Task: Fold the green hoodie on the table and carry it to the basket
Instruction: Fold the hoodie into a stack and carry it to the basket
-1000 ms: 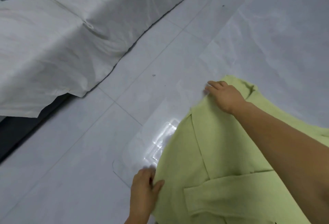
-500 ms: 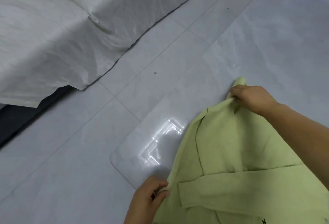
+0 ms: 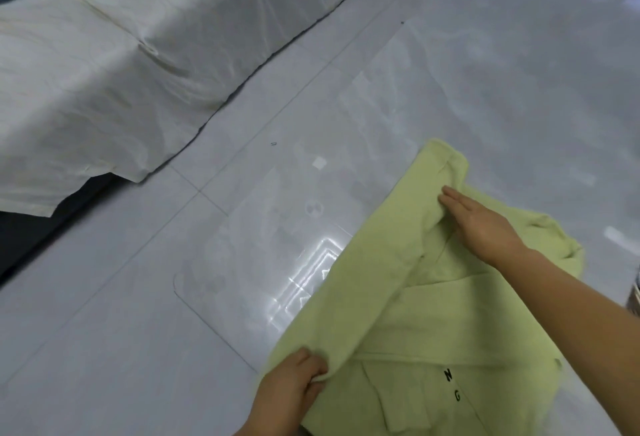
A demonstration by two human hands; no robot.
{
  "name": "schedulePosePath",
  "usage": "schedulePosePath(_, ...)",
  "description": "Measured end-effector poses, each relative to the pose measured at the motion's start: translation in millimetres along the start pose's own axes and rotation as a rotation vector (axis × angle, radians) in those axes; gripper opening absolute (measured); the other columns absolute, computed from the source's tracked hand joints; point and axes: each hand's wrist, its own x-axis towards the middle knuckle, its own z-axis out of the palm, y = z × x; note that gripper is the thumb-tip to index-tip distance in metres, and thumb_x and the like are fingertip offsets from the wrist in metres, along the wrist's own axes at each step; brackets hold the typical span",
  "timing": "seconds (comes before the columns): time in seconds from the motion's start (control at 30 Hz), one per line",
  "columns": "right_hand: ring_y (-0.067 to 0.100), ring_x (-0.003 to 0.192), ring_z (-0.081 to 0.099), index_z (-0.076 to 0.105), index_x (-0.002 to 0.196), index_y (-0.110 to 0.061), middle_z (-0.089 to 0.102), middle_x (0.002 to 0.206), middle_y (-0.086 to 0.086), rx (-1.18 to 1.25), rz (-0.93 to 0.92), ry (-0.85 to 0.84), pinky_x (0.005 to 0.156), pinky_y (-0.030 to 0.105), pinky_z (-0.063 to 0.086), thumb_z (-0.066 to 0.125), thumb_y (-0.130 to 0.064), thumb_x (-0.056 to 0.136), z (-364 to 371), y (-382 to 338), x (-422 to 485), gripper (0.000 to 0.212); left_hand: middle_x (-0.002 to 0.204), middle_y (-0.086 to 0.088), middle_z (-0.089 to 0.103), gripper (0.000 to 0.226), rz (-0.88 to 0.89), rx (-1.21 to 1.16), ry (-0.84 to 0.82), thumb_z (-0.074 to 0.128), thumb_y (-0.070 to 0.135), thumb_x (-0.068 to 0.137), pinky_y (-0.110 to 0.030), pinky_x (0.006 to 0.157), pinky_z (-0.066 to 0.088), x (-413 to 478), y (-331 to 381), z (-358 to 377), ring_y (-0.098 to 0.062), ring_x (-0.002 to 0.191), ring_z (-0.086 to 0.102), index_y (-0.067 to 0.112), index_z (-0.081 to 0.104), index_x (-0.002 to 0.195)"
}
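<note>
Fig.: I see hoodie [image 3: 433, 314] part-folded by tabletop [image 3: 519, 89] near-left corner. Left grip [image 3: 291, 387] pinches its edge; right grip [image 3: 481, 224] flat, fingers straight, pressing. Risk: glossy top, so cloth may slide w/ pull and skew fold.

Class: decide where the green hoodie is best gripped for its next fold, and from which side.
Pinch the green hoodie along its long left edge, coming from the left over bare table: that edge runs straight and slightly raised. The left hand pinches its near end; the right hand rests flat, so the far corner probably needs pinching too.
</note>
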Motion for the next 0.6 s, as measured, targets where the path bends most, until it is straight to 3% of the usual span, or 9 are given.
schedulePosePath(0.1,0.018,0.142,0.019,0.017,0.147,-0.019,0.007,0.158,-0.003,-0.035,-0.006,-0.055,0.111,0.032,0.027,0.039,-0.014,0.095,10,3,1,0.057,0.099,0.007,0.035,0.033,0.009,0.128,0.014,0.037,0.052,0.07,-0.013,0.055,0.033,1,-1,7,0.0,0.082,0.049,0.031,0.04,0.096)
schedulePosePath(0.17,0.017,0.143,0.016,0.014,0.147,-0.019,0.003,0.158,-0.003,-0.042,0.005,-0.098,0.113,0.032,0.025,0.036,-0.018,0.096,12,3,2,0.056,0.108,0.007,0.036,0.037,-0.029,0.183,-0.087,0.031,0.051,0.076,-0.019,0.065,0.031,2,4,7,-0.007,0.099,0.05,0.034,0.029,0.108)
schedulePosePath(0.27,0.02,0.143,0.016,0.012,0.148,-0.02,0.0,0.158,-0.003,-0.09,0.036,-0.182,0.114,0.034,0.022,0.031,-0.028,0.098,11,2,3,0.054,0.111,0.008,0.042,0.043,-0.087,0.232,-0.218,0.04,0.049,0.085,-0.022,0.071,0.031,5,11,7,-0.012,0.11,0.048,0.032,0.037,0.125)
schedulePosePath(0.37,0.022,0.14,0.021,0.025,0.144,-0.019,0.012,0.157,-0.001,-0.207,0.05,-0.126,0.111,0.036,0.019,0.029,-0.038,0.098,10,-5,2,0.051,0.102,0.009,0.045,0.061,-0.061,0.29,-0.077,0.022,0.06,0.073,-0.02,0.064,0.031,10,20,5,-0.011,0.098,0.055,0.026,0.047,0.117)
schedulePosePath(0.47,0.025,0.135,0.029,0.045,0.132,-0.014,0.029,0.152,0.004,-0.22,0.012,0.082,0.105,0.037,0.02,0.034,-0.036,0.096,6,-16,3,0.043,0.089,0.007,0.058,0.032,0.048,0.265,0.118,0.039,0.039,0.073,-0.014,0.053,0.036,24,32,5,-0.011,0.078,0.056,0.028,0.051,0.101)
schedulePosePath(0.53,0.025,0.139,0.024,0.038,0.137,-0.012,0.023,0.154,0.006,-0.15,-0.011,0.141,0.109,0.036,0.017,0.036,-0.034,0.096,4,-23,7,0.047,0.101,0.0,0.065,0.035,0.105,0.275,0.198,0.041,0.033,0.073,-0.021,0.067,0.05,39,41,5,-0.014,0.094,0.049,0.024,0.051,0.106)
schedulePosePath(0.6,0.021,0.144,0.01,0.025,0.144,-0.013,0.01,0.157,0.004,-0.097,-0.014,0.148,0.115,0.034,0.008,0.033,-0.037,0.097,6,-29,15,0.054,0.125,-0.007,0.057,0.045,0.141,0.363,0.21,0.041,0.034,0.075,-0.033,0.094,0.043,54,44,6,-0.019,0.115,0.043,0.021,0.048,0.117)
